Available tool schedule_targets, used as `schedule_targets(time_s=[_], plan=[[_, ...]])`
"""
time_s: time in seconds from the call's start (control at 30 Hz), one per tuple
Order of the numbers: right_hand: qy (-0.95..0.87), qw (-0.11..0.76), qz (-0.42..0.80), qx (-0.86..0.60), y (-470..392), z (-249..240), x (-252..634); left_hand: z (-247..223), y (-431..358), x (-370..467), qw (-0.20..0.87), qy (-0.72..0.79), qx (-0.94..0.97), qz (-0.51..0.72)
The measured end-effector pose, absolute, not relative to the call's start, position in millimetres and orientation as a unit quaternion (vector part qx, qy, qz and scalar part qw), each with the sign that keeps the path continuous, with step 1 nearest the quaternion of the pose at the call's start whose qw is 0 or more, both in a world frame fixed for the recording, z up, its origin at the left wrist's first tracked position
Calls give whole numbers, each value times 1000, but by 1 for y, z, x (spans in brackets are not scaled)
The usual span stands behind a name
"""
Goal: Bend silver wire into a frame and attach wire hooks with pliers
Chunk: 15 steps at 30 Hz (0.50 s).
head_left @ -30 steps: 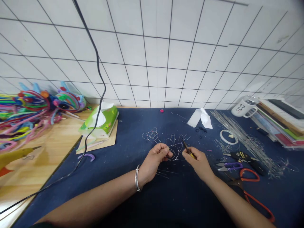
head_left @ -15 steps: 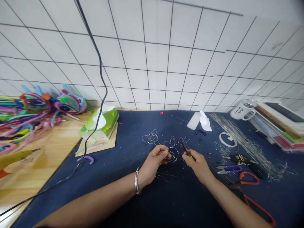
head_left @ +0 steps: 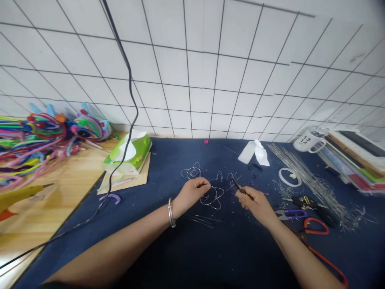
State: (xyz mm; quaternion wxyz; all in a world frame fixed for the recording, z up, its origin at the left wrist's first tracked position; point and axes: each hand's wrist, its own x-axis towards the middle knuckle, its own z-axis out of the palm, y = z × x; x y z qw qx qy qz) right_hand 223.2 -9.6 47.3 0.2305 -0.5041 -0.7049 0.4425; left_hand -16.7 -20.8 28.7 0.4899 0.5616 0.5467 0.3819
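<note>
My left hand (head_left: 191, 196), a silver bangle on its wrist, pinches a thin silver wire shape (head_left: 221, 192) bent into loops with a few small beads. My right hand (head_left: 255, 204) is closed round a slim pair of pliers (head_left: 238, 186) with dark jaws and a bit of yellow on the handle. The jaws point up and left, apart from the held wire. Just beyond the hands lie a coiled wire piece (head_left: 192, 172) and small bent wires (head_left: 220, 176). Several straight wires (head_left: 201, 220) rest in front of my left hand.
At right are orange-handled scissors (head_left: 315, 226), purple snips (head_left: 291, 214), a white ring coil (head_left: 289, 178), a bundle of wires (head_left: 296, 172) and a mug (head_left: 308, 142). Left stand a tissue pack (head_left: 136, 152) and a yellow glue gun (head_left: 21, 194). A black cable (head_left: 132, 120) hangs across the left.
My hands have moved apart: the left slightly left with the wire shape, the right a little right with the pliers, whose jaws are now away from the wire shape.
</note>
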Motion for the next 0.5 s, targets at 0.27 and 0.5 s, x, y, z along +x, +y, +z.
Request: schedule_targets(time_s=[0.27, 0.5], plan=[[-836, 75, 256, -480, -5, 46, 227, 20, -9, -29, 358, 574, 677, 288], [-857, -46, 88, -506, -3, 48, 237, 17, -10, -30, 353, 578, 674, 294]])
